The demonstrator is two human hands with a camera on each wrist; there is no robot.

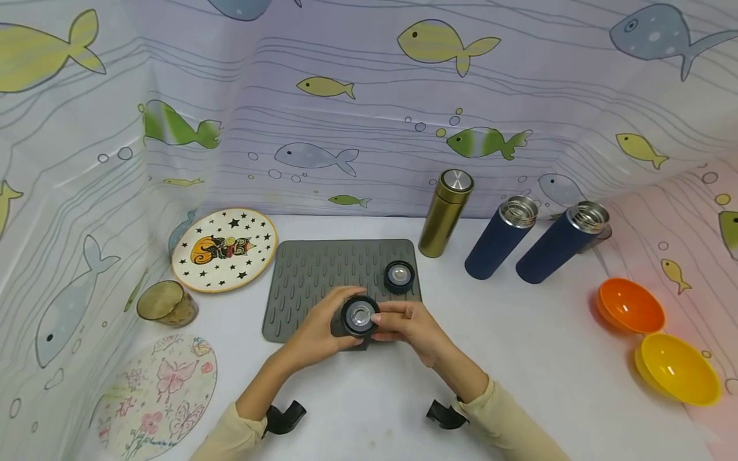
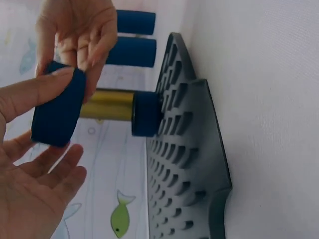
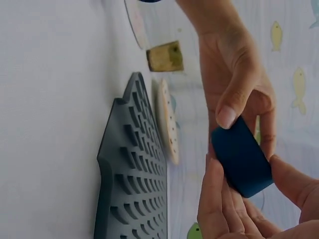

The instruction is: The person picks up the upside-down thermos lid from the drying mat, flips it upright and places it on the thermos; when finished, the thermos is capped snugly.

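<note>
My left hand (image 1: 319, 326) grips a dark blue bottle lid (image 1: 360, 315) by its side, thumb on one side and fingers on the other, over the front of the grey drying mat (image 1: 323, 269). The thumb and fingers of my right hand (image 1: 412, 326) pinch the lid's right edge. Its ringed underside faces up toward the head camera, and its smooth blue wall (image 2: 57, 112) shows in the left wrist view. A second lid (image 1: 399, 276) lies on the mat's right part, also ringed side up.
Behind the mat's right corner stands a gold flask (image 1: 445, 214). Right of it are two blue bottles (image 1: 500, 238) (image 1: 560, 243) without lids. Orange (image 1: 628, 306) and yellow bowls (image 1: 676, 370) sit far right. At left are a cat plate (image 1: 254, 256), an amber glass (image 1: 168, 304) and a butterfly placemat (image 1: 161, 397).
</note>
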